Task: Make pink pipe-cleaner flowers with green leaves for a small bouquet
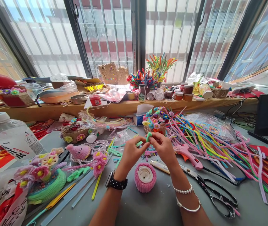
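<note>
Both hands are raised over the middle of the tabletop (157,215). Left hand (135,150) and right hand (164,145) meet, fingertips pinching a green fuzzy piece (149,136) between them. Its top is bent over; a paler green end pokes from the left fingers. Whether that is one length or two, I cannot tell.

Progress, my reading: the bend is part-made, the piece not yet let go or joined to anything. Just nearer stands a pink ribbed pot (138,185), upright, with a white roll (145,173) coiled inside; it looks formed, with nothing green on it.

Far side, beyond the hands: a basket (161,129) full of fuzzy flowers. Right: a heap of coloured stems (203,133), a pink glue gun (190,156), black-handled scissors (221,193). Left: a bead string (103,145), translucent sticks (65,201), a big bottle (16,136).

In the way: a pale-handled tool (160,166) lies close by the right forearm, scissors just beyond it; clutter crowds the left.
</note>
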{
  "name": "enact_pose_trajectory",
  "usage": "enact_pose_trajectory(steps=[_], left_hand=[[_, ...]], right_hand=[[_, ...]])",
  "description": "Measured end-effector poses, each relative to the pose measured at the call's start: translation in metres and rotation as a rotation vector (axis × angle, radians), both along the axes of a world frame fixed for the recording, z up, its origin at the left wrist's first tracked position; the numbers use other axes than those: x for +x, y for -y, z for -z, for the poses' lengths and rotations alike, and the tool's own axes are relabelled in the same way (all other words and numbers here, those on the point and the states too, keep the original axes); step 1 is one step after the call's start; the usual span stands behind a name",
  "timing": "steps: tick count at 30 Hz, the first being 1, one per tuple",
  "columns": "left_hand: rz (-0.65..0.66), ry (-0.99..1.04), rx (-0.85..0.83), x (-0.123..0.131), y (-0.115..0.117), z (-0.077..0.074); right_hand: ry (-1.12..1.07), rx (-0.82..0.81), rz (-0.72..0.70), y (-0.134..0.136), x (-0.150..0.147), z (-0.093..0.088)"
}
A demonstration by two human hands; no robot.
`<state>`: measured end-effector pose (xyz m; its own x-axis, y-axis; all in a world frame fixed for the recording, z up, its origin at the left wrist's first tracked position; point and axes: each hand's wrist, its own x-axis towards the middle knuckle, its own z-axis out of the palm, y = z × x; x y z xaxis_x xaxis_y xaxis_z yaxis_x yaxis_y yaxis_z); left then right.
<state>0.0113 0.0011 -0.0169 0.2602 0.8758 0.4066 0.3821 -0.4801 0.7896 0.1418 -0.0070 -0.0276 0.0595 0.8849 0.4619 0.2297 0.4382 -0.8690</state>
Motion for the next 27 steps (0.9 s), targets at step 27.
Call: enact_pose_trajectory(steps=[27], left_hand=[[0.248, 0.112, -0.322, -0.002, 0.008, -0.015]], right_hand=[[-0.076, 0.075, -0.066, 0.000, 0.003, 0.002]])
